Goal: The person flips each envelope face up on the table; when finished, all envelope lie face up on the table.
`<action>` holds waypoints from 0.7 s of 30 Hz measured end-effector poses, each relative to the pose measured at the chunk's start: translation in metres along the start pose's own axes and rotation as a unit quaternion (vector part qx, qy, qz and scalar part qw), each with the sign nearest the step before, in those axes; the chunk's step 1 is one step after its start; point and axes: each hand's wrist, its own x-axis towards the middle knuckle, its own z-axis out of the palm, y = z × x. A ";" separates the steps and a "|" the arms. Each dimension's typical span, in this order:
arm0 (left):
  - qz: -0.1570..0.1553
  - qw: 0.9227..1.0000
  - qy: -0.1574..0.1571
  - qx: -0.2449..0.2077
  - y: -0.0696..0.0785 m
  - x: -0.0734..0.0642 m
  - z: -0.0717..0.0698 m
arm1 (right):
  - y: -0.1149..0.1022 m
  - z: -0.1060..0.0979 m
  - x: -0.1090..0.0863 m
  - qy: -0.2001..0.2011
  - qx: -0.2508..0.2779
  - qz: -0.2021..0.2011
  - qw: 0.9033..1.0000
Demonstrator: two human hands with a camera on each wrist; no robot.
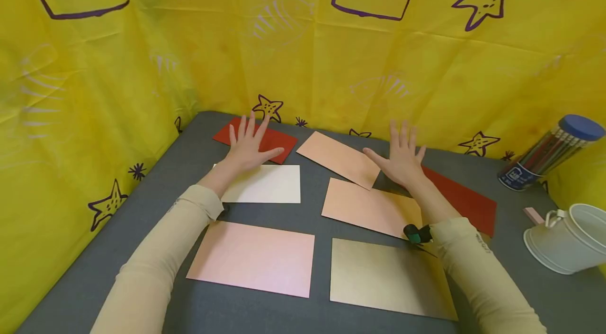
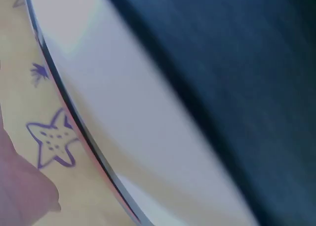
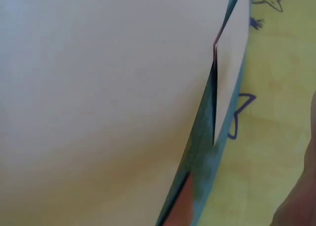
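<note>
My left hand (image 1: pixel 248 151), fingers spread and straight, is over a red card (image 1: pixel 285 140) and the back edge of a white card (image 1: pixel 276 186). With fingers also spread, my right hand (image 1: pixel 402 159) is beside a peach card (image 1: pixel 337 156), near a second red card (image 1: pixel 466 198). Neither hand holds anything; whether they touch the cards I cannot tell. A second peach card (image 1: pixel 364 206) lies partly under the right forearm. Nearer me are a pink card (image 1: pixel 258 257) and a beige card (image 1: pixel 374 276). In the wrist views only part of each hand shows.
A clear tube of pencils (image 1: pixel 544 158) with a blue lid leans at the right. In front of it are a small pink block (image 1: pixel 534 215) and a white bucket (image 1: pixel 561 250). Yellow patterned cloth (image 1: pixel 284 60) stands behind the grey table (image 1: pixel 246 318) and along its left side.
</note>
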 end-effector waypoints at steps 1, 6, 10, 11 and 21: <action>0.002 1.000 -0.005 -0.004 -0.005 -0.001 -0.001 | -0.003 0.000 0.001 -0.005 0.001 -0.004 1.000; 0.011 0.999 -0.033 -0.014 -0.026 -0.008 -0.007 | -0.020 0.008 0.010 -0.028 -0.015 -0.041 0.999; 0.032 0.998 -0.047 -0.018 -0.043 -0.011 -0.013 | -0.035 0.018 0.016 -0.046 -0.014 -0.076 0.996; 0.040 0.998 -0.050 -0.021 -0.047 -0.011 -0.016 | -0.040 0.021 0.018 -0.051 -0.010 -0.086 0.995; 0.075 0.992 -0.095 -0.031 -0.084 -0.004 -0.027 | -0.089 0.054 0.036 -0.126 0.086 -0.164 0.975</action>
